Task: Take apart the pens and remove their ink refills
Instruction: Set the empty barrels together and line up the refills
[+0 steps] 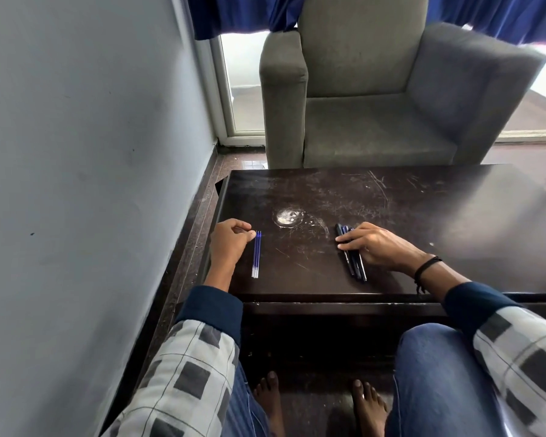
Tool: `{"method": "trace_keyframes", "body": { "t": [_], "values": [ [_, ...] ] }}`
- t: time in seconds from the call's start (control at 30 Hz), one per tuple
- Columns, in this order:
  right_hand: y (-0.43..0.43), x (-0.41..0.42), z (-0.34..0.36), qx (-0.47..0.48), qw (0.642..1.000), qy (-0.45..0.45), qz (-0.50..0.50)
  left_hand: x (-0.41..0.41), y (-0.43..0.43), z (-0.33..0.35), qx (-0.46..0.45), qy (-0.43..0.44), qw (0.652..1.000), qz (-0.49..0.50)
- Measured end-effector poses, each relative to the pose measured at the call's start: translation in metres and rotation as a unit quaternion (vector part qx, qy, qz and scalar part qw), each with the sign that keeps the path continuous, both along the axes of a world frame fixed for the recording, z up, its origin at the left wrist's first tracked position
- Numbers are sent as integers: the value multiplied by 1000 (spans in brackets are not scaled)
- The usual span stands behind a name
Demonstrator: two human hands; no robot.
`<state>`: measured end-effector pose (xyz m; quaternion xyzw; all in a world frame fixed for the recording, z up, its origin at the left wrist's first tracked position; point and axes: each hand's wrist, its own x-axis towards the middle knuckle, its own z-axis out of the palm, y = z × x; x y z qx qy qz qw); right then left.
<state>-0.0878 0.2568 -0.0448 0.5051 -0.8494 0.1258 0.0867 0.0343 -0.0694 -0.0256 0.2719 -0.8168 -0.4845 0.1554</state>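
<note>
Two or three thin blue ink refills (256, 254) lie side by side on the left part of the dark table (391, 200). My left hand (230, 246) rests just left of them, fingers loosely curled, fingertips next to the refills' far ends and holding nothing. A small bundle of dark pens (355, 266) lies right of the table's middle, pointing away from me. My right hand (375, 244) lies across the pens with its fingers stretched out flat over them, hiding their middle parts.
A round whitish stain (287, 217) marks the scratched tabletop between my hands. A grey armchair (375, 89) stands behind the table. A grey wall (92, 152) runs close along the left. My knees and bare feet are below the table's near edge.
</note>
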Motion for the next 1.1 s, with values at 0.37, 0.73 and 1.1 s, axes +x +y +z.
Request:
{"method": "trace_keyframes", "body": {
  "t": [0.37, 0.73, 1.1],
  "values": [
    [3, 14, 5, -76, 990, -41, -110, 2, 6, -3, -94, -84, 989, -79],
    [9, 43, 22, -49, 912, -270, -305, 3, 9, -2, -77, -63, 993, -68],
    [-6, 53, 23, -52, 903, -281, -321, 3, 9, -3, -74, -61, 993, -66]
  ]
}}
